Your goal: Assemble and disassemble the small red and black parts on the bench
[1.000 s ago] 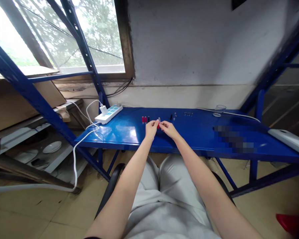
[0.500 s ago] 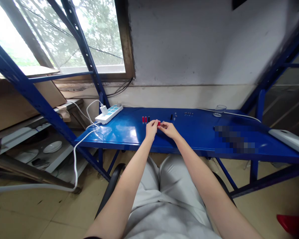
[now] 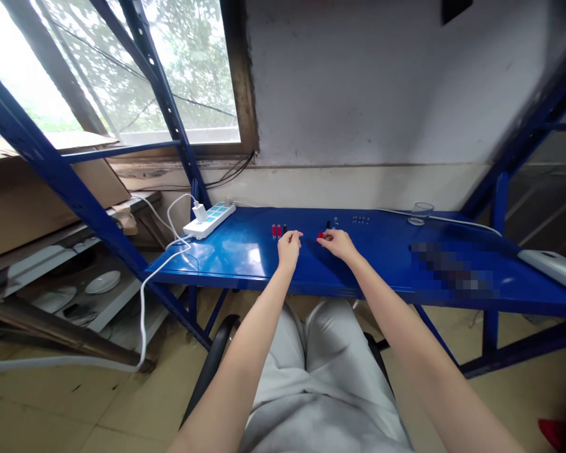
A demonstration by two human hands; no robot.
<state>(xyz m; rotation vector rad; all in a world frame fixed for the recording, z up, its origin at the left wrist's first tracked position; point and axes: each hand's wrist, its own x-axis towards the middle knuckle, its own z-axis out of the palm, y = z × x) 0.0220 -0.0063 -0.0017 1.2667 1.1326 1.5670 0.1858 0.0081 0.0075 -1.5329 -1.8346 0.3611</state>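
My right hand (image 3: 338, 243) pinches a small red cylinder (image 3: 320, 235) between its fingertips, just above the blue table (image 3: 236, 251). To its left, my left hand (image 3: 289, 248) is closed, its fingertips together and pointing right; whatever they may hold is too small to make out. Just beyond the left hand stand two red cylinders (image 3: 276, 231) with pale lower ends, beside a black one (image 3: 285, 228) that the hand partly covers. Behind the right hand are another black piece (image 3: 329, 224) and small clear pieces (image 3: 336, 221).
Several tiny shiny pieces (image 3: 361, 220) form a row farther right. A clear glass (image 3: 421, 215) stands near the back edge, with a pixelated dark object (image 3: 448, 267) and a white panel (image 3: 551, 267) at right. A white power strip (image 3: 210, 220) lies at left, its cable hanging off the table.
My hands have come apart from where they met around the red piece. The right hand has moved right with a red cylinder; the left has stayed near the standing cylinders.
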